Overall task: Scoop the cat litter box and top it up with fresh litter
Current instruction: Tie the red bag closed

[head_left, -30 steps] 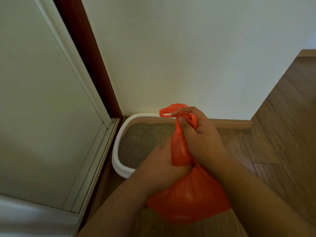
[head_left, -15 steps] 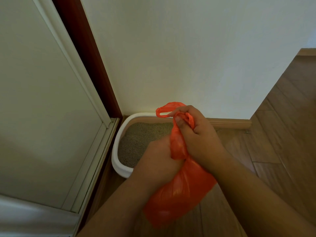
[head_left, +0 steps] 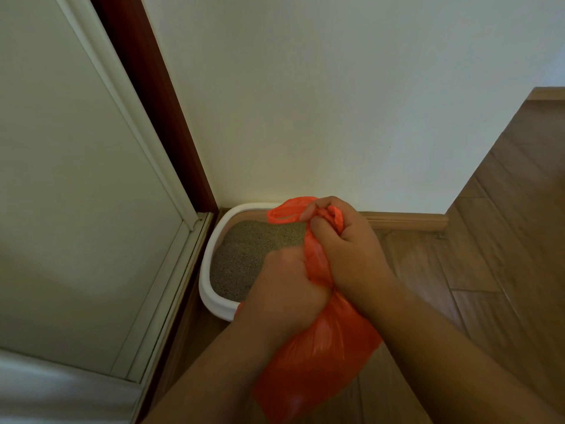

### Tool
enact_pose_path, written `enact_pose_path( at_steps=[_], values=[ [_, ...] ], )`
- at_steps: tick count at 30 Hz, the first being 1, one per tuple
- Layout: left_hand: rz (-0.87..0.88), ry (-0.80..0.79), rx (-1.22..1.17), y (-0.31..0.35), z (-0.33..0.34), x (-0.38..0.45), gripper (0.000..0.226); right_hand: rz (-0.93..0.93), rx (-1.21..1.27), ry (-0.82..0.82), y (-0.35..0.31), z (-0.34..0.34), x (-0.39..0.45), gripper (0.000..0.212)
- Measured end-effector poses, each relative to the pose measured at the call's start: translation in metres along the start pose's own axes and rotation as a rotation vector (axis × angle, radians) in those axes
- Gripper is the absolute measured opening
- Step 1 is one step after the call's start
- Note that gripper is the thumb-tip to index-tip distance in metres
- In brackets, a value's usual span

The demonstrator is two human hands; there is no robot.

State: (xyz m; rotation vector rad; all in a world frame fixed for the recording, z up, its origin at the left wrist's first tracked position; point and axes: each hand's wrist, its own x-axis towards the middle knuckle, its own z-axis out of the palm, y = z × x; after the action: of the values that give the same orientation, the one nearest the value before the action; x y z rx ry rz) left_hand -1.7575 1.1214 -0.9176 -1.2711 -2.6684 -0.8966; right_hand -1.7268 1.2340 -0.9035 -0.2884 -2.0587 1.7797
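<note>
Pale panel of a door [head_left: 70,185] along the left side, framed in light trim, with a dark red-brown door post [head_left: 159,111] running down beside it to the floor. Just right of the post, tucked into the corner against the white wall [head_left: 321,96]: litter box [head_left: 211,289], white-rimmed, near edge and left side in view, right part hidden behind the hands. Grey-brown litter [head_left: 247,255] inside, fairly level, grainy. Box resting on the wooden floor [head_left: 504,240], back edge touching or nearly touching the wall, hard to tell which.

In front of the box, held above the floor: orange plastic bag [head_left: 321,356], thin and glossy, body bulging below the hands, neck gathered and twisted. Left hand [head_left: 284,295] clenched around the neck of the bag from the left, knuckles up, forearm coming in from the bottom edge. Right hand [head_left: 351,249] closed tight on the upper part of the neck, bag handles bunched inside the fist, one orange loop sticking out to the left over the litter. Both hands pressed close together, touching along the twisted plastic. Contents of the bag not visible through the plastic.

Further right: light wooden skirting board [head_left: 406,221] along the foot of the wall, ending at the wall's corner, with brown floor planks stretching away on the right.
</note>
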Motion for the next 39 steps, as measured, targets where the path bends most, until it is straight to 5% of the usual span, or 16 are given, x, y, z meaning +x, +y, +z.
enact_pose_path(
  at_steps=[4,7,9,11,13,15,23,28,34,39],
  values=[
    [-0.124,-0.107,-0.009,-0.002,-0.001,0.0,0.036,0.008,-0.031,-0.072,-0.007,-0.003,-0.002,0.023],
    [-0.251,0.0,-0.164,-0.012,-0.007,-0.002,0.016,0.019,-0.202,-0.29,-0.012,-0.013,-0.003,0.019],
    [-0.287,0.049,-0.21,-0.012,-0.007,-0.002,0.012,0.055,-0.346,-0.395,-0.011,-0.017,-0.004,0.04],
    [-0.331,0.12,-0.182,-0.01,-0.002,0.0,0.019,0.101,-0.393,-0.433,-0.008,-0.016,-0.006,0.035],
    [-0.391,0.14,-0.251,-0.009,0.001,-0.002,0.056,0.073,-0.432,-0.411,-0.007,-0.012,-0.006,0.026],
    [-0.396,0.045,-0.337,-0.011,-0.003,-0.005,0.031,0.055,-0.445,-0.378,-0.007,-0.013,-0.004,0.022],
    [-0.287,-0.034,-0.441,-0.016,-0.015,-0.008,0.074,0.074,-0.21,-0.207,-0.009,-0.02,0.002,0.028],
    [-0.37,-0.266,-0.666,-0.012,-0.018,-0.014,0.092,0.112,-0.001,-0.09,-0.017,-0.022,0.003,0.035],
    [-0.398,-0.06,-0.807,-0.002,0.0,-0.02,0.103,0.215,0.064,-0.024,-0.01,-0.011,0.001,0.027],
    [-0.388,-0.06,-0.769,0.0,-0.009,-0.023,0.093,0.301,0.2,-0.059,-0.004,-0.009,-0.002,0.016]
  ],
)
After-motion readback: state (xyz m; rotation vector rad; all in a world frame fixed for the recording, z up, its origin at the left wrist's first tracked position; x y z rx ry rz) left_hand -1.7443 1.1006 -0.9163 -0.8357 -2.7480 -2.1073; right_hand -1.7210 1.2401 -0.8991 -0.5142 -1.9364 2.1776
